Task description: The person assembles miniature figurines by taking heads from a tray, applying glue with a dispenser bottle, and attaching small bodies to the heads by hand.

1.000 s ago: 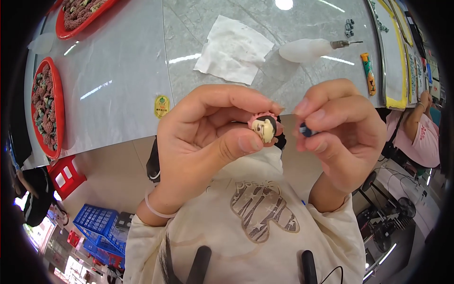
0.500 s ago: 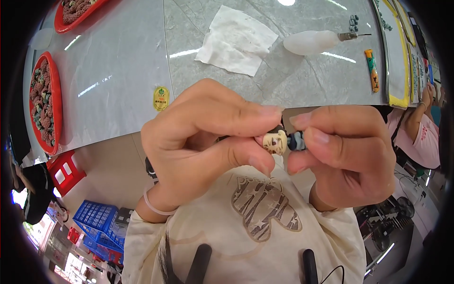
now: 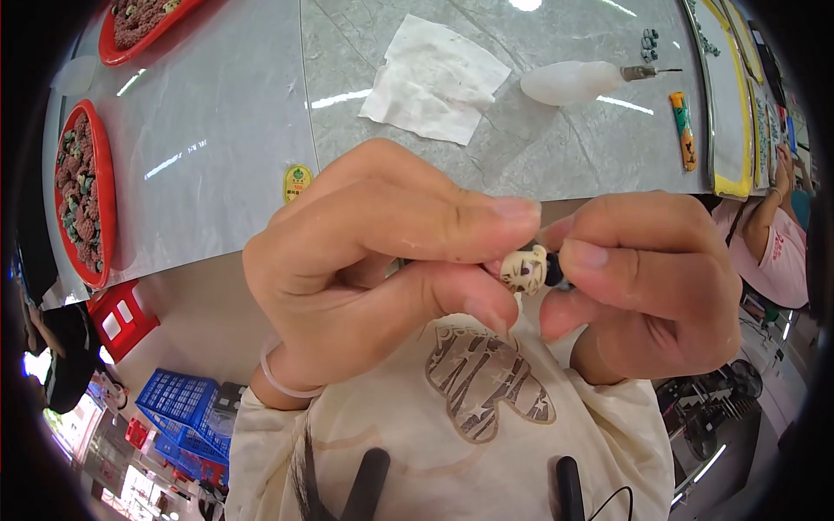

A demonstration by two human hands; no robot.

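Observation:
Between my two hands, above my lap, is a tiny figurine head [image 3: 524, 271] with a painted face and dark top. My left hand [image 3: 373, 252] pinches it between thumb and fingers from the left. My right hand [image 3: 647, 282] grips a small dark blue-grey figurine body [image 3: 556, 271], mostly hidden by the fingertips. Head and body touch or nearly touch; the fingers cover the exact joint. On the table beyond lie a crumpled white cloth [image 3: 434, 80] and a translucent squeeze bottle [image 3: 573, 80] with a needle tip.
Two red trays, a near one [image 3: 106, 200] and a far one [image 3: 104, 43], hold many small parts at the left. Small grey-blue pieces [image 3: 649, 43] and an orange-green tube [image 3: 683, 130] lie at the right. Blue crates [image 3: 174, 408] stand on the floor. A person in pink [image 3: 777, 252] sits at right.
The figurine head has moved slightly right and turned, and sits closer to the body. My right hand has shifted a little right, its fingers covering more of the body.

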